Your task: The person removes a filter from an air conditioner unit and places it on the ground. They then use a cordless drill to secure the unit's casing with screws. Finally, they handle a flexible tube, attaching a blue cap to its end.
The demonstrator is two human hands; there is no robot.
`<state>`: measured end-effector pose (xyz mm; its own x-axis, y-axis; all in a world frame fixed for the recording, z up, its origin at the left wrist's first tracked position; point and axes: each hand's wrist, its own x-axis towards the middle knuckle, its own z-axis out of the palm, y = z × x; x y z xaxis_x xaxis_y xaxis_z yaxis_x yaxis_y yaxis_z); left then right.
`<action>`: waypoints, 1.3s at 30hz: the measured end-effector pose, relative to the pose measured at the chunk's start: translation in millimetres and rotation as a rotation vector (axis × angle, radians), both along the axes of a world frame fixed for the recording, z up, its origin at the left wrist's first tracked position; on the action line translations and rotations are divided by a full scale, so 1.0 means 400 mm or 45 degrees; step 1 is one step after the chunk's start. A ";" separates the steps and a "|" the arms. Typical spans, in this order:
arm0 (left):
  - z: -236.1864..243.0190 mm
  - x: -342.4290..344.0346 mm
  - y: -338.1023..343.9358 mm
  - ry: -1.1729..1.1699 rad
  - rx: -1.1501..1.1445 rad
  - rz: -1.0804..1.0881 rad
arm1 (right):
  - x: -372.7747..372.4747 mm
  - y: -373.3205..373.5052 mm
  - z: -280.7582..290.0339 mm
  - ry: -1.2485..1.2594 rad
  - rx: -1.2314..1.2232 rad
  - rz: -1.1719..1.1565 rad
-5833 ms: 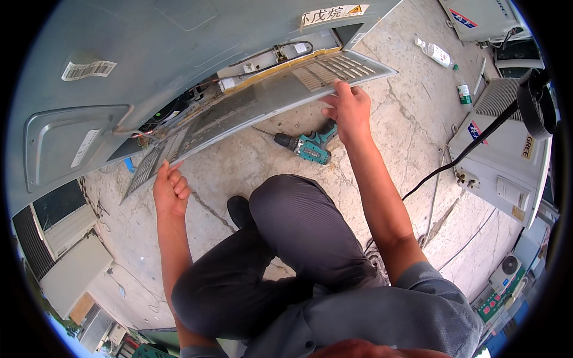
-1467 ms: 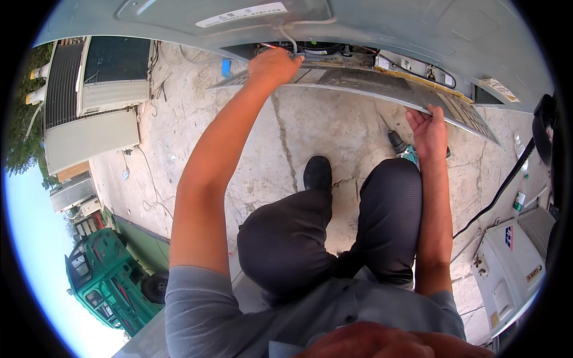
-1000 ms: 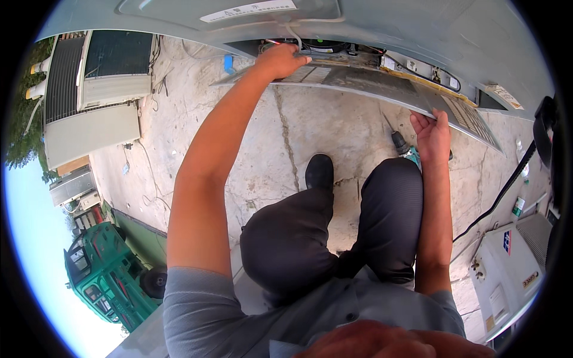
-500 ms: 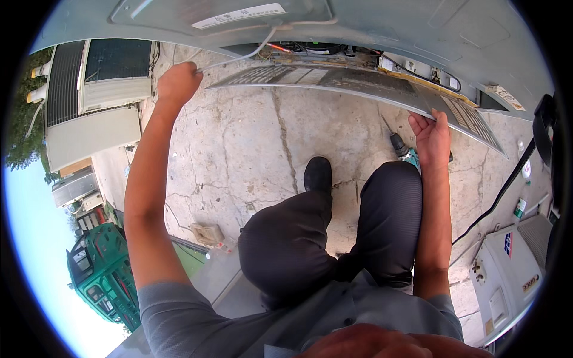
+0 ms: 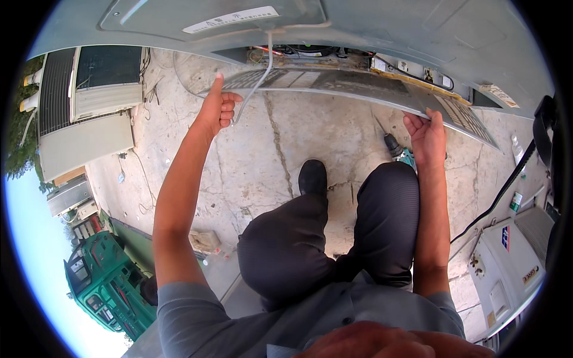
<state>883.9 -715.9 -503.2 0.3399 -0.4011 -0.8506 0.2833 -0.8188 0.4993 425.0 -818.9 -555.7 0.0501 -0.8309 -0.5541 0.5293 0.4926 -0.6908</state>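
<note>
A thin grey tube (image 5: 267, 64) comes out of the large grey appliance panel (image 5: 370, 30) above me and bends toward me. Beside its free end is my left hand (image 5: 218, 110), thumb raised and one finger stretched toward the tube. The other fingers curl loosely, and the tube runs along their outer side, not inside them. My right hand (image 5: 428, 134) pinches the near edge of a long slotted metal cover (image 5: 370, 83) toward its right end. Behind that cover, an open compartment (image 5: 316, 52) shows wires and dark parts, partly hidden.
A cordless drill (image 5: 399, 149) lies on the cracked concrete floor (image 5: 250, 155) by my right knee. White appliance units (image 5: 507, 274) stand at the right, with a black cable (image 5: 495, 206) near them. Old units (image 5: 107, 83) and a green vehicle (image 5: 110, 280) are at the left.
My left hand has come right and toward me, and its fist has loosened off the tube. The tube, stretched leftward before, now bends down toward me. My right hand keeps its grip on the cover.
</note>
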 end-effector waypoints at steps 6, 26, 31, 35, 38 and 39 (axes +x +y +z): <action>-0.052 0.010 -0.043 0.209 -0.175 0.288 | 0.002 0.000 -0.002 0.010 0.016 -0.006; -0.067 0.030 -0.135 0.244 -0.221 0.469 | 0.021 -0.012 0.029 0.013 -0.031 0.023; -0.068 0.022 -0.124 0.269 -0.229 0.533 | 0.020 -0.010 0.030 0.031 -0.009 0.027; -0.072 0.021 -0.129 0.283 -0.258 0.560 | 0.023 -0.025 0.030 0.038 -0.030 0.009; -0.058 0.019 -0.163 0.217 -0.278 0.570 | 0.040 -0.054 0.052 0.048 -0.054 0.027; -0.050 0.013 -0.183 0.193 -0.280 0.560 | 0.043 -0.062 0.055 0.054 -0.062 0.029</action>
<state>889.2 -788.9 -523.1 0.3960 -0.4234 -0.8148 0.6597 -0.4861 0.5732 442.3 -843.9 -533.6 0.0465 -0.8560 -0.5149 0.4881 0.4692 -0.7359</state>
